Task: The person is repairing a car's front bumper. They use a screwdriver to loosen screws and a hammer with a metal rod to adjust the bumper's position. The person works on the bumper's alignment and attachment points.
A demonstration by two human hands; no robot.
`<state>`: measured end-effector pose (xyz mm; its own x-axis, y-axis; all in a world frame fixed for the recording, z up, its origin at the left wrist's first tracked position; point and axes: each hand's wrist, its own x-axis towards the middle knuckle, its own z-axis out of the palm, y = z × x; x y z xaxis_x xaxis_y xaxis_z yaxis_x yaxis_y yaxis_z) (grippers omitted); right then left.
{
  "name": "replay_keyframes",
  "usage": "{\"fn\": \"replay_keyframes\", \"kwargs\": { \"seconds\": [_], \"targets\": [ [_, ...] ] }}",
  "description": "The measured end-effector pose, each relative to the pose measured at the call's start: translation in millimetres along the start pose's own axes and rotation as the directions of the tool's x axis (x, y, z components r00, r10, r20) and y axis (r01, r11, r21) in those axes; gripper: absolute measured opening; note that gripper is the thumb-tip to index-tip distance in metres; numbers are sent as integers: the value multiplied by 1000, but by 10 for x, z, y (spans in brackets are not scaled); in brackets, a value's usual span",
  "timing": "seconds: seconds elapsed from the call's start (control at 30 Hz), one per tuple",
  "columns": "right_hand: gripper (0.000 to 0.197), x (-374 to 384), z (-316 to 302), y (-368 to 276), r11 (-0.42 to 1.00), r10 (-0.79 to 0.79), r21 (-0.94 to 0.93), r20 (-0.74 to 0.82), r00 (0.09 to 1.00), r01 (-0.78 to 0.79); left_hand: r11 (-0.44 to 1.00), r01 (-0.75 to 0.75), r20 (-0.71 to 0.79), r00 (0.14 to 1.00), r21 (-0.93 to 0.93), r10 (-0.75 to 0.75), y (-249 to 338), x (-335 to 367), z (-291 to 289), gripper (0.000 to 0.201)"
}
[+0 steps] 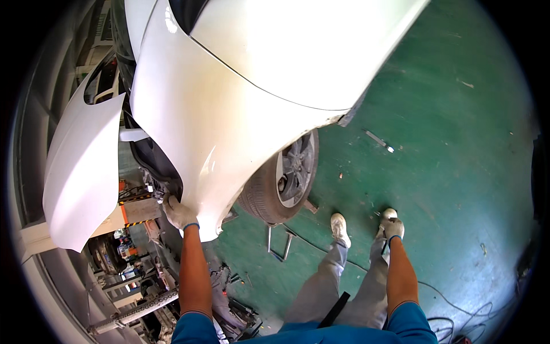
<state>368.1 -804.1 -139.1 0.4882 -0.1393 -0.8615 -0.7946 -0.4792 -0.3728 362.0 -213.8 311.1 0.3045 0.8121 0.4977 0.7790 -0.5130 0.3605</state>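
Observation:
A white car fender (200, 132) fills the upper middle, with the wheel (295, 172) below its arch. My left hand (180, 213), in a pale work glove, is against the fender's lower front edge, beside dark parts in the opening. Its fingers curl in there, and what they grip is partly hidden. Out to the right, my right hand (394, 228), also gloved, hangs above my right shoe (389, 214). Those fingers are curled closed, and a small dark bit shows beside them; I cannot tell what they hold.
A white body panel (86, 166) stands tilted at the left. Below the wheel, a metal stand (279, 243) sits on the green floor (435, 189). A slim tool (378, 140) lies to the right, cables (458, 315) at lower right. Shelves of parts line the lower left.

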Motion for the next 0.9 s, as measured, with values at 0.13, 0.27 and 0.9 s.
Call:
{"fn": "replay_keyframes", "kwargs": {
  "seconds": [0.13,0.27,0.9],
  "targets": [
    [38,122,433,-310,957,-23,-290,-28,999,14,999,40,13,999,16,-40,-265,7,-107,52],
    [35,435,787,-280,940,-61,-335,16,998,63,997,77,-8,997,-18,-77,45,-105,-1,49],
    [22,-2549,1212,-3789,248,-817,246,573,66,937,991,-120,-303,943,67,134,-153,-184,62,25]
  ]
}}
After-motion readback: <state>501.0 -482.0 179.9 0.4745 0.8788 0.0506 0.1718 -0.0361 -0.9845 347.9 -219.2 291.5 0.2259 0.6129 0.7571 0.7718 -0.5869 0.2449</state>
